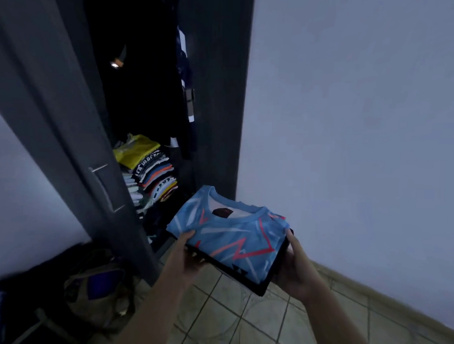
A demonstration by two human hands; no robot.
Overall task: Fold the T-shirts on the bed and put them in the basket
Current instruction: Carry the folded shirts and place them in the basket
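Now both hands, left [189, 258] and right [294, 272], grip opposite edges of folded T-shirts [231, 239] before the open wardrobe [218, 94].

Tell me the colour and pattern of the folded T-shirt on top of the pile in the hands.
Light blue T-shirt with white and pinkish-red zigzag streaks; head view.
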